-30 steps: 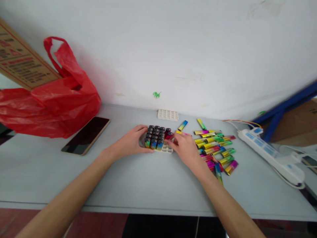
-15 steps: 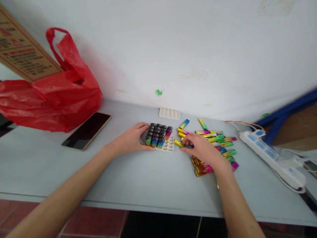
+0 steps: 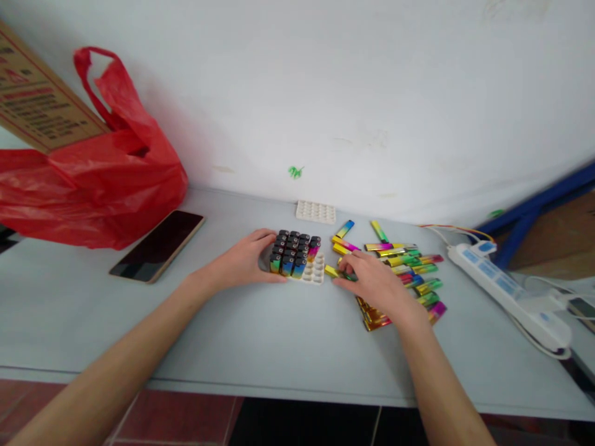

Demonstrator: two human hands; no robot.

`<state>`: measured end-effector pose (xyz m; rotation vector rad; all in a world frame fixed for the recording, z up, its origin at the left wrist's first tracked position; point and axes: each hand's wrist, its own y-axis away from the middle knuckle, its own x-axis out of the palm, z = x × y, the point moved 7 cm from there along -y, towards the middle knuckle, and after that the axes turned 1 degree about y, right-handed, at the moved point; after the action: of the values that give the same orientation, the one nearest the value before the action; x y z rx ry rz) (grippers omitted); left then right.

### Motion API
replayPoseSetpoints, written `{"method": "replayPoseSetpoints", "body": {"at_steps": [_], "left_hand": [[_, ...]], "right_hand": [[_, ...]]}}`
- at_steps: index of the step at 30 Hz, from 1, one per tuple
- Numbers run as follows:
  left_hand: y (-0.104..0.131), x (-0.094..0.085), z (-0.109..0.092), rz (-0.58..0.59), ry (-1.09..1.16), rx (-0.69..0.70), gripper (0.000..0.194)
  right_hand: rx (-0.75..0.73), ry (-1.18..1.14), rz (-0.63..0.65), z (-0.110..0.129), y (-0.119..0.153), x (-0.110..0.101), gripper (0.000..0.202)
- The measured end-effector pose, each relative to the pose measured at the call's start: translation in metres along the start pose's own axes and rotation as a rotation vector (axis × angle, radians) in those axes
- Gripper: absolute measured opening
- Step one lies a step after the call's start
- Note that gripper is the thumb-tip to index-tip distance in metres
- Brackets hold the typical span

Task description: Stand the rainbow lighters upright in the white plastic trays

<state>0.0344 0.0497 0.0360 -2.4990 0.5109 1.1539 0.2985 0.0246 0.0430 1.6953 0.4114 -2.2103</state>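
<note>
A white tray (image 3: pixel 318 271) with rounded pockets stands on the table, its left part filled with upright lighters (image 3: pixel 289 249) that have black tops and shiny multicoloured bodies. My left hand (image 3: pixel 251 257) curves round the left side of the tray, fingers behind and thumb at the front, gripping it along with the outer lighters. To the right, my right hand (image 3: pixel 369 279) has its fingers closed on a lighter (image 3: pixel 333 271) whose yellow end sticks out to the left. Part of that lighter is hidden by the fingers. Loose metallic lighters (image 3: pixel 404 261) lie in a pile around and beneath this hand.
Against the wall lies a second white pocketed tray (image 3: pixel 316 212). A phone (image 3: pixel 158 246) rests at left beside a red plastic bag (image 3: pixel 116 179) and a cardboard box (image 3: pixel 41 93). On the right are a white power strip (image 3: pixel 511 300) with cables and a blue frame (image 3: pixel 525 223).
The view has shifted slightly. My right hand has moved a little and its fingers are closed round a lighter at the pile's left edge. My left hand stays at the tray.
</note>
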Motion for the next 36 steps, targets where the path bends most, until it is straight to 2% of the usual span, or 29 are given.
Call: {"method": "replayPoseSetpoints", "body": {"at_steps": [3, 6, 11, 16, 20, 24, 30, 33, 36], "left_hand": [[0.0, 0.001, 0.002, -0.001, -0.008, -0.002, 0.081], [0.0, 0.002, 0.003, 0.004, -0.019, 0.009, 0.079], [0.0, 0.001, 0.004, -0.003, -0.026, 0.024, 0.075], [0.0, 0.002, 0.005, 0.021, -0.039, 0.014, 0.08], [-0.001, 0.001, 0.005, 0.015, -0.047, 0.029, 0.078], [-0.001, 0.002, 0.007, 0.012, -0.062, 0.03, 0.079], [-0.001, 0.001, 0.005, 0.021, -0.082, 0.036, 0.079], [-0.001, 0.001, 0.002, 0.021, -0.061, 0.05, 0.076], [-0.002, 0.001, 0.003, 0.029, -0.058, 0.038, 0.074]], "right_hand": [[-0.015, 0.017, 0.014, 0.002, 0.003, 0.002, 0.013], [-0.019, -0.044, -0.046, 0.001, 0.003, -0.003, 0.012], [0.138, -0.217, -0.197, -0.012, -0.004, -0.012, 0.024], [0.168, -0.503, -0.327, -0.015, -0.014, -0.013, 0.034], [0.223, -0.865, -0.348, -0.017, -0.02, -0.004, 0.04], [0.259, -1.111, -0.387, -0.014, -0.023, 0.001, 0.053], [0.193, -1.505, -0.182, 0.013, -0.024, 0.006, 0.052], [0.246, -1.556, -0.102, 0.021, -0.021, 0.009, 0.054], [0.327, -1.508, -0.079, 0.02, -0.02, 0.015, 0.06]]}}
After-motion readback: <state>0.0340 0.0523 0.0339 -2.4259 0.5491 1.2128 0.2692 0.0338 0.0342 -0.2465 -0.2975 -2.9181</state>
